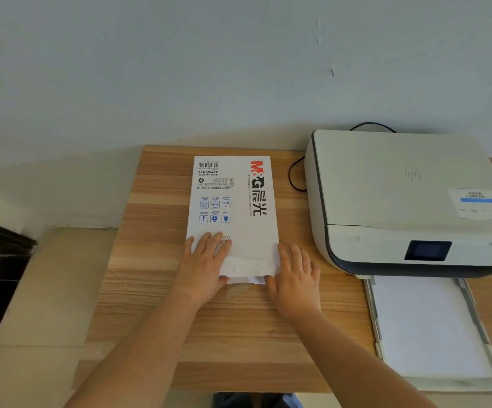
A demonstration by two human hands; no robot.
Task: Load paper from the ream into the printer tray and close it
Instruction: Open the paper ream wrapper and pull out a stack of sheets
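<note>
White ream (233,207) mid-desk, both hands at its near, opened end.
Left hand (206,260) flat on wrapper, right hand (294,275) open beside it; printer (400,201) tray (474,316) out at right, holds paper, not yet closed.

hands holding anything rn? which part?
Both hands are on the ream's near, opened end. Left hand lies flat on its top; right hand is at its near right corner. Contact, but a closed grip cannot be told.

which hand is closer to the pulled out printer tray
Right. The right hand rests at the ream's near right corner, just left of the tray; the left hand lies across the ream, farther left.
</note>
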